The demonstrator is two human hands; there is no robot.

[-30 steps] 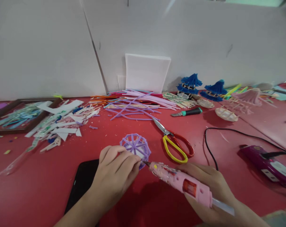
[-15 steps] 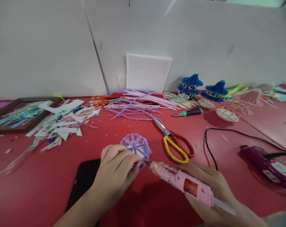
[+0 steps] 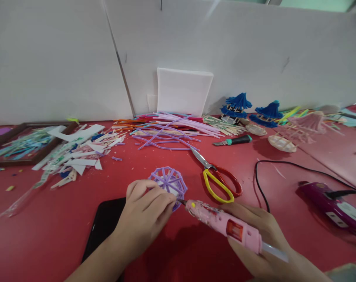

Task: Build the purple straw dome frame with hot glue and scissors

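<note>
A small round frame of purple sticks (image 3: pixel 165 181), with spokes meeting at its middle, sits on the red table. My left hand (image 3: pixel 147 213) is closed, pinching the frame's near right edge; the fingers hide part of it. From the right, my right hand (image 3: pixel 264 229) grips a pink hot glue gun (image 3: pixel 213 217) with a clear glue stick (image 3: pixel 275 252) poking out of its back. The gun's dark nozzle points left and meets the frame beside my left fingertips. Whether glue is coming out is too small to tell.
Yellow-and-red-handled scissors (image 3: pixel 217 178) lie right of the frame, a utility knife (image 3: pixel 233 140) behind them. Purple sticks (image 3: pixel 172 131) are piled at the back. A black phone (image 3: pixel 104 225) lies by my left forearm. At right are a power strip (image 3: pixel 332 205) and its cable (image 3: pixel 257 176).
The glue gun and my right hand have shifted very slightly left. My left hand still pinches the purple frame, and the nozzle stays at the same edge.
</note>
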